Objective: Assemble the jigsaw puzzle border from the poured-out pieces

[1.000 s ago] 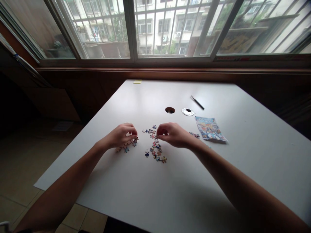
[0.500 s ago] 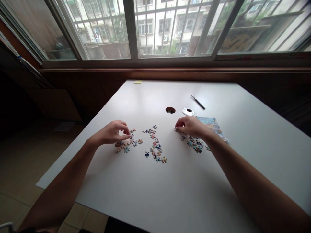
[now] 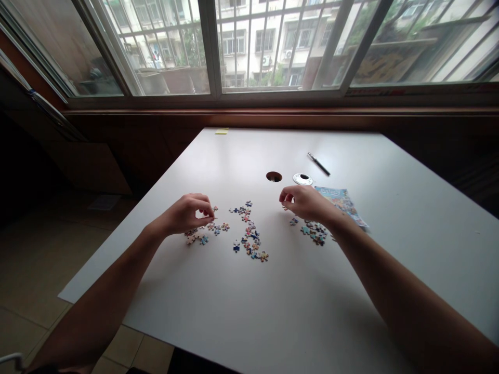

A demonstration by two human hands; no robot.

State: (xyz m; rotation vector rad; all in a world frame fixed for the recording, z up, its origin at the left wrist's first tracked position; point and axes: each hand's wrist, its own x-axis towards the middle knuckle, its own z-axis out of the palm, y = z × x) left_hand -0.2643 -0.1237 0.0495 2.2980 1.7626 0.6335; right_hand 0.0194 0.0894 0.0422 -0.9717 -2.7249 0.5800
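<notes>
My left hand (image 3: 191,213) is over the left pile of jigsaw pieces (image 3: 197,239), thumb and forefinger pinched on a small puzzle piece (image 3: 215,217), of which only an edge shows. My right hand (image 3: 304,201) hovers above the far end of the right pile (image 3: 314,232), its fingers curled together. What its fingertips hold, if anything, is hidden. Just below them a puzzle piece (image 3: 285,208) is partly visible. Between my hands, a winding strip of loose pieces (image 3: 249,236) runs down the table. One blue-and-white piece (image 3: 236,246) lies just left of that strip.
On the white table (image 3: 234,311), a colourful printed sheet or packet (image 3: 341,202) lies beyond my right forearm. Farther back are a cable hole (image 3: 274,177), its round cover (image 3: 302,179) and a pen (image 3: 318,163). A yellow sticky note (image 3: 222,131) is at the far edge.
My left hand has shifted slightly right, with a piece edge now showing at its fingertips. The right fingertips have lifted a little and moved slightly left.
</notes>
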